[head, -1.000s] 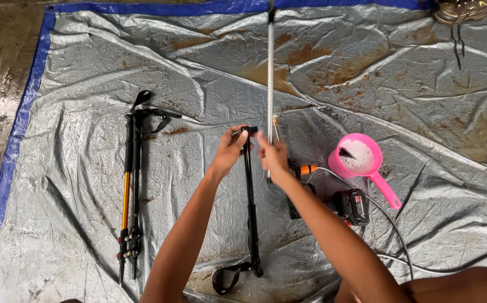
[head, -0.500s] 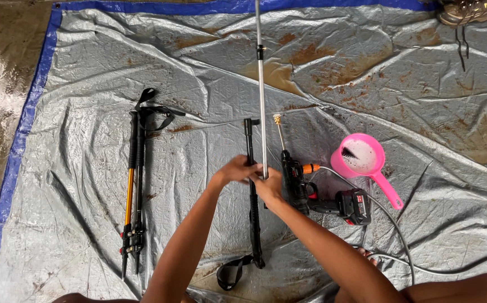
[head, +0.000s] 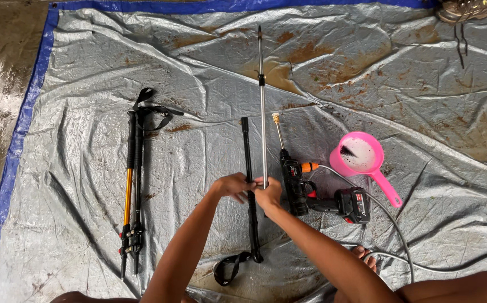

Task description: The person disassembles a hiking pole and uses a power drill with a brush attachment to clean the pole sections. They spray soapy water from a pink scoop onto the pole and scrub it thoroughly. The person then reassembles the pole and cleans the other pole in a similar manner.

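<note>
Head view shows the left hand [head: 233,186] and right hand [head: 268,192] meeting, fingers apparently closed on the near end of a long thin silver metal pole [head: 262,106] above a crumpled grey tarp [head: 367,84]. Beneath them lies a black trekking-pole section [head: 247,163]; just right, a black cordless spray gun [head: 305,191].

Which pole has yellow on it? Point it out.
The folded pole at far left: its shaft is part yellow. The black pole and the silver pole at the hands show none.
</note>
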